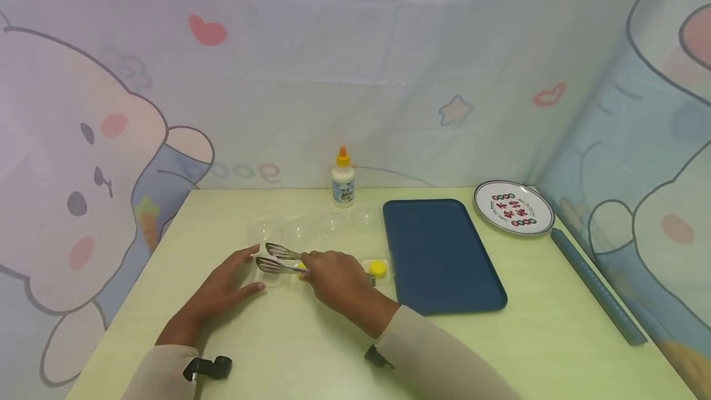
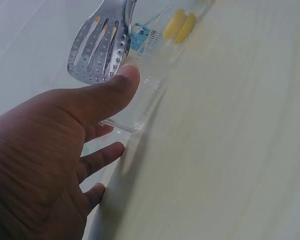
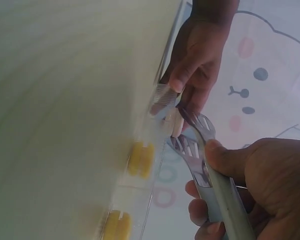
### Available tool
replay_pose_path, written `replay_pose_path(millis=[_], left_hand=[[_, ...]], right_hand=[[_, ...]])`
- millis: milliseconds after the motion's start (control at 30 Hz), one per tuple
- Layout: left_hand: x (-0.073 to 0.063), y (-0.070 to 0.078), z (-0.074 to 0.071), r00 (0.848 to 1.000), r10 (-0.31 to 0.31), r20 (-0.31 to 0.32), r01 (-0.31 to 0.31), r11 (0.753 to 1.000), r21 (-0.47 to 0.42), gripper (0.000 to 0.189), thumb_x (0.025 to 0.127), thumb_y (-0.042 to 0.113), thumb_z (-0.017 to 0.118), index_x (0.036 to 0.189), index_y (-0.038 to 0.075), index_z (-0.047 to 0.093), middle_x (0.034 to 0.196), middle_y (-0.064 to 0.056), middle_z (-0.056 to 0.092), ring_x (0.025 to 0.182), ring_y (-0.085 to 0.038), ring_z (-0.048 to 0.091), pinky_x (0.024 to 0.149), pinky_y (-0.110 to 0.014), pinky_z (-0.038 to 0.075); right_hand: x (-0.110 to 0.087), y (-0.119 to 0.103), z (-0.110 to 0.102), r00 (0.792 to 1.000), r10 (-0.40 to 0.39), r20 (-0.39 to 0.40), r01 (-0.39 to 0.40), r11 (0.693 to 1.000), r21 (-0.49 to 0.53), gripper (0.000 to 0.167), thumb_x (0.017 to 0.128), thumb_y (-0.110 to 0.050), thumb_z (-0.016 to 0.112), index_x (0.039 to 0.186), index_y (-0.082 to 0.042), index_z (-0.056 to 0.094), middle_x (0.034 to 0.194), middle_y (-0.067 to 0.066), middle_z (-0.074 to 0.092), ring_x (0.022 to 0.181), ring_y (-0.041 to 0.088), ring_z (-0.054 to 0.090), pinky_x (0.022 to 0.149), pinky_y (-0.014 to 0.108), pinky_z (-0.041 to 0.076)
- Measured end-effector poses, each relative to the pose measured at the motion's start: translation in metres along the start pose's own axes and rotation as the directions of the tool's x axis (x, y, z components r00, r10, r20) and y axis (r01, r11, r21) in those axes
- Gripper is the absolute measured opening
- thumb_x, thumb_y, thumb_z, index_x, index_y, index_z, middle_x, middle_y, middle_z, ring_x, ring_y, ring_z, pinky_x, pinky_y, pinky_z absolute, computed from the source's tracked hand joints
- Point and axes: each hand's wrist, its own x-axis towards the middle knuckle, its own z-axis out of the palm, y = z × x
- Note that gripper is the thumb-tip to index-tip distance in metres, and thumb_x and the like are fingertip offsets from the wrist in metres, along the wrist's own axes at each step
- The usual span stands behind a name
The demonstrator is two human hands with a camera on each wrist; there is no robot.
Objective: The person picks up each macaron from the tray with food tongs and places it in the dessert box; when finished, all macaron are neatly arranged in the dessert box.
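Note:
My right hand [image 1: 337,279] grips metal tongs [image 3: 222,192] with slotted heads, which hover over the left end of a clear plastic compartment box [image 1: 268,279]. Its lid [image 1: 332,222] lies folded back with domed hollows. Two yellow macarons [image 1: 378,268] stand in compartments to the right, one partly behind the hand. A pale macaron [image 3: 178,123] shows at the left end by the tong tips; whether they touch it I cannot tell. My left hand [image 1: 222,283], fingers and thumb spread, is around the box's left end, and contact is unclear.
A blue tray [image 1: 444,255] lies right of the box. Behind the lid stands a glue bottle [image 1: 343,185] with an orange tip. Farther right are a printed plate [image 1: 541,218] and a long blue-grey bar [image 1: 597,286]. A cartoon cloth [image 1: 344,79] hangs behind the table.

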Motion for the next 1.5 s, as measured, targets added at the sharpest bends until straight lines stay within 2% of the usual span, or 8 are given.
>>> replay_pose_path(millis=[133,233,433,633,900,1500], left_hand=[[0.000,0.001,0.000,1.000,0.009,-0.009,-0.009,1.000,0.000,0.082,0.096,0.026,0.085,0.164,0.008,0.044,0.161,-0.025,0.054,0.147,-0.052,0.053,0.121,-0.075,0.036],[0.000,0.002,-0.001,1.000,0.024,-0.020,-0.024,1.000,-0.001,0.080,0.097,0.025,0.085,0.164,0.006,0.045,0.160,-0.025,0.055,0.146,-0.052,0.054,0.120,-0.075,0.037],[-0.002,0.002,0.001,1.000,-0.004,-0.002,0.004,1.000,-0.011,0.082,0.098,0.026,0.084,0.165,0.007,0.043,0.162,-0.025,0.054,0.147,-0.053,0.053,0.120,-0.077,0.036],[-0.001,0.001,0.001,1.000,0.012,-0.012,-0.012,1.000,-0.013,0.082,0.097,0.026,0.084,0.165,0.006,0.042,0.161,-0.026,0.055,0.147,-0.055,0.052,0.120,-0.078,0.035],[-0.002,0.000,0.001,1.000,-0.010,-0.001,0.010,1.000,-0.009,0.082,0.098,0.028,0.083,0.166,0.007,0.041,0.160,-0.026,0.055,0.149,-0.055,0.050,0.120,-0.079,0.034],[-0.001,-0.001,0.004,0.999,0.039,-0.031,-0.039,0.999,0.003,0.081,0.096,0.022,0.085,0.163,0.004,0.044,0.160,-0.025,0.056,0.145,-0.053,0.055,0.120,-0.076,0.037]], right_hand=[[0.003,-0.002,0.003,1.000,-0.017,-0.007,0.017,1.000,-0.019,0.028,0.107,-0.042,0.070,0.124,-0.022,0.076,0.104,-0.011,0.081,0.085,0.012,0.079,0.063,0.029,0.061],[0.004,-0.005,0.004,1.000,-0.021,-0.002,0.021,1.000,-0.022,0.026,0.106,-0.043,0.071,0.120,-0.021,0.075,0.099,-0.010,0.079,0.081,0.012,0.077,0.059,0.030,0.059],[0.006,-0.010,0.005,0.999,-0.018,0.036,0.019,0.999,-0.030,0.027,0.106,-0.043,0.071,0.118,-0.020,0.076,0.097,-0.008,0.079,0.082,0.013,0.078,0.058,0.032,0.058],[0.008,-0.013,0.005,0.999,-0.004,0.048,0.007,0.999,-0.049,0.026,0.106,-0.043,0.071,0.118,-0.021,0.076,0.100,-0.009,0.080,0.087,0.012,0.079,0.061,0.031,0.060],[0.011,-0.016,0.004,0.997,0.024,0.078,-0.021,0.999,-0.037,0.024,0.106,-0.042,0.072,0.113,-0.020,0.078,0.098,-0.008,0.080,0.085,0.013,0.078,0.060,0.032,0.060],[0.005,-0.013,-0.002,0.996,0.054,0.071,-0.052,0.998,-0.021,0.025,0.105,-0.042,0.074,0.114,-0.019,0.078,0.100,-0.007,0.081,0.084,0.013,0.078,0.060,0.031,0.059]])
